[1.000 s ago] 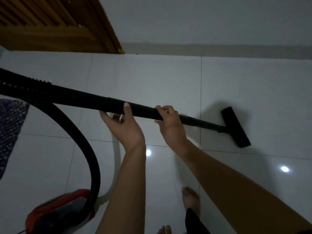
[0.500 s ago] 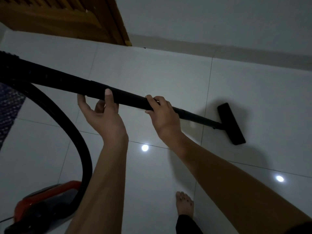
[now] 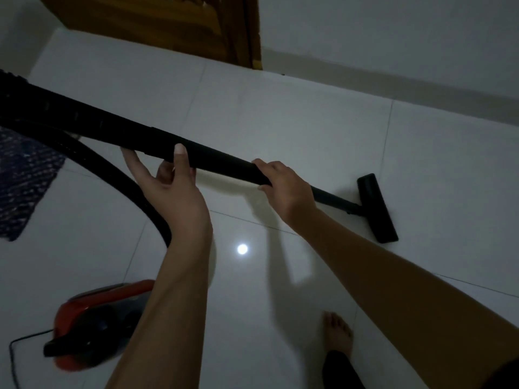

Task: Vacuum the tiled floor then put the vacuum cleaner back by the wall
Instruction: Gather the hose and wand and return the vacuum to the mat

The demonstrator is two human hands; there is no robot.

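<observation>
Two hands on the black wand (image 3: 219, 161). Left hand (image 3: 171, 189) cups it from below, thumb laid over the top and fingers curled under. Right hand (image 3: 283, 186) is further down and grips from above with its fingers wrapped round the tube. Wand slopes from upper left down to lower right.

Floor head (image 3: 377, 209), black, sits flat on the tiled floor (image 3: 309, 130), to the right of the right hand and well short of the wall (image 3: 393, 32). Black hose (image 3: 120, 178) curves down from the wand's upper end and passes behind the left forearm. Vacuum body (image 3: 95, 318), red and black, is on the floor at lower left, partly behind that forearm. Any label on it is too dark and blurred to read. Thin power cord (image 3: 16, 349) loops off its left side.

Wooden door (image 3: 168, 23) at top, meeting the wall. Dark woven rug (image 3: 25, 181) at the left edge. Bare foot (image 3: 337, 332) on the tiles at the bottom. Bright light reflection (image 3: 242, 249) on the tile between the forearms.
</observation>
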